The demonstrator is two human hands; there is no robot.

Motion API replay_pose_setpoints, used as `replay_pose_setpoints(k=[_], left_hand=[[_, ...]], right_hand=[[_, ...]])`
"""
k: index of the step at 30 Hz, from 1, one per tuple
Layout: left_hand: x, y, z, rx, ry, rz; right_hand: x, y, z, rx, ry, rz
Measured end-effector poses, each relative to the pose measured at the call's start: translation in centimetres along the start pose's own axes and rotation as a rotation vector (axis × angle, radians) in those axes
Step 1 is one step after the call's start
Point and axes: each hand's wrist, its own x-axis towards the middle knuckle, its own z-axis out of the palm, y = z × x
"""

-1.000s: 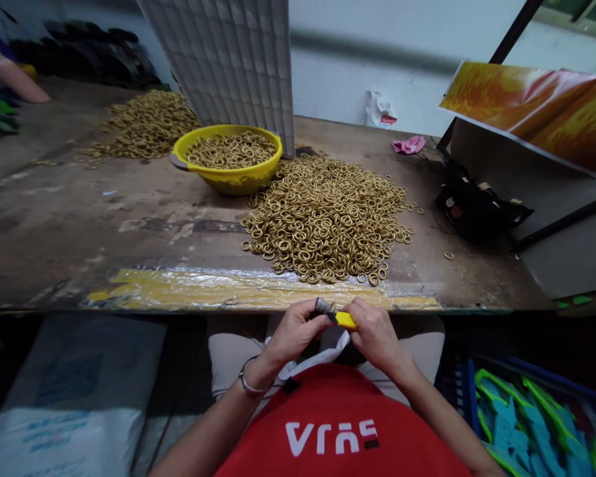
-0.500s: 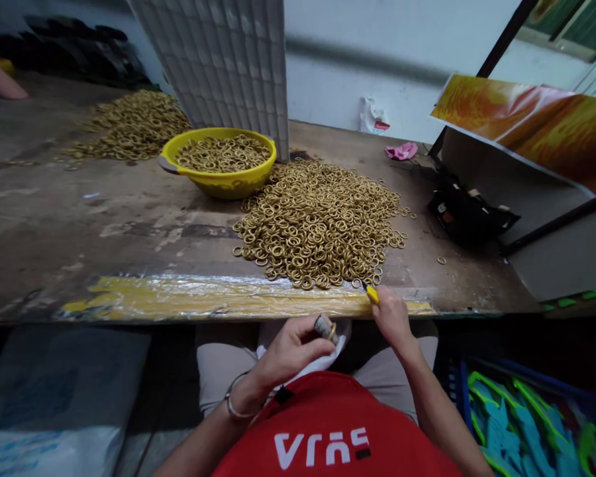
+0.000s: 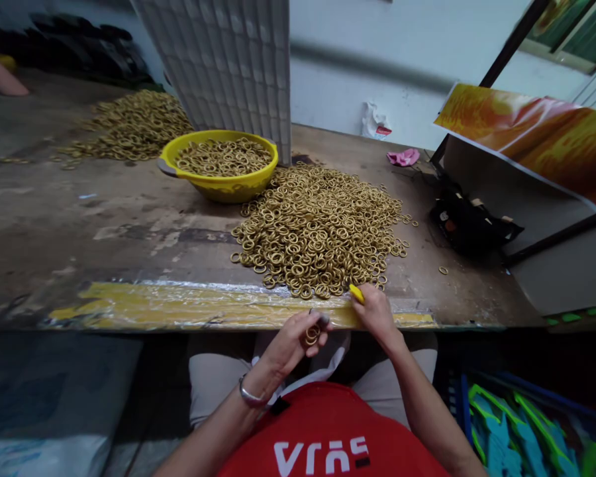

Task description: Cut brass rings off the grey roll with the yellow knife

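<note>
My left hand (image 3: 292, 344) is held just off the table's front edge, palm partly up. Its curled fingers hold a few gold-coloured rings (image 3: 312, 334), and a grey wrapping covers one fingertip. My right hand (image 3: 377, 313) is closed around a tool with a yellow handle (image 3: 357, 293). The tool's dark tip points at the near edge of a large ring pile (image 3: 322, 225); what kind of tool it is, I cannot make out. That pile lies loose on the table, directly in front of both hands.
A yellow basin (image 3: 233, 189) full of rings stands left of the pile, before a grey ribbed panel (image 3: 228, 66). Another ring heap (image 3: 134, 126) lies farther left, near a person's arm (image 3: 2, 74). A black bag (image 3: 471, 222) sits right. A blue crate (image 3: 465, 411) holds green-and-teal pieces.
My left hand has turned and risen slightly, bringing rings in its fingers into view. My right hand has shifted left with the yellow-handled tool along the pile's near edge.
</note>
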Motion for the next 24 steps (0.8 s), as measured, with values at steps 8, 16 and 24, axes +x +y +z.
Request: replay_pose_setpoints(k=[8, 16, 24], left_hand=[[0.0, 0.2, 1.2, 0.005, -0.068, 0.025], [-1.1, 0.5, 1.8, 0.011, -0.072, -0.005], [-0.9, -0.4, 1.6, 0.241, 0.026, 0.191]], right_hand=[[-3.1, -3.0, -1.7, 0.819, -0.156, -0.044], [-4.2, -4.1, -2.1, 0.648, -0.061, -0.249], [-6.0, -3.7, -1.6, 0.066, -0.047, -0.259]])
